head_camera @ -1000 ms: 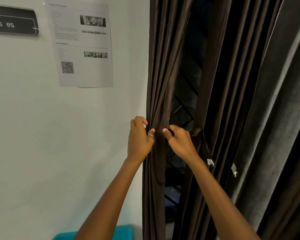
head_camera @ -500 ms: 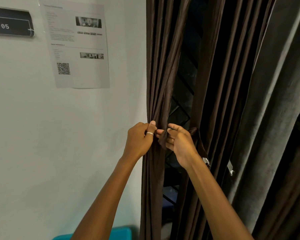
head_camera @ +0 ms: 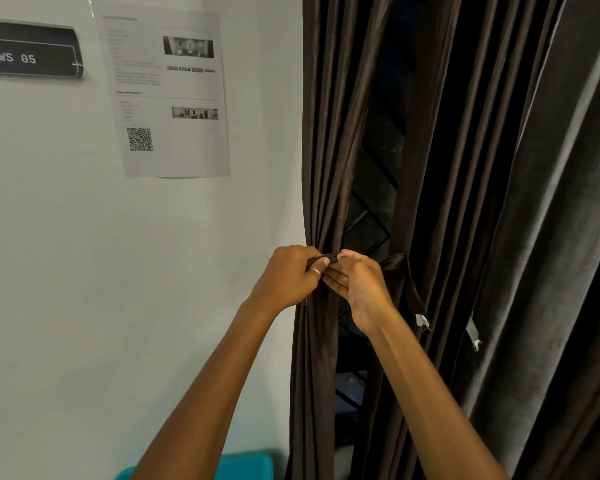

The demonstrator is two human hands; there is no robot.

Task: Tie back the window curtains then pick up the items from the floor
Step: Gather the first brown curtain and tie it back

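Gripping a dark tie-back [head_camera: 329, 260] between them, both hands meet at the brown curtain's [head_camera: 326, 133] left edge. The left hand [head_camera: 284, 277], a ring on one finger, pinches one end; the right hand [head_camera: 359, 284] pinches the strip just beside it, fingertips touching. The band runs right from the hands around the curtain's gathered folds. Left of the curtain, a paper sheet [head_camera: 174, 91] and a "WS 05" sign [head_camera: 28, 50] hang on the wall.

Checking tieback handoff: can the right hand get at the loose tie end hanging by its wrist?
Probably yes. The loose tie end hangs just right of the right hand with nothing between them, but that hand and the left hand are both pinching the tie strip, so it must let go first.
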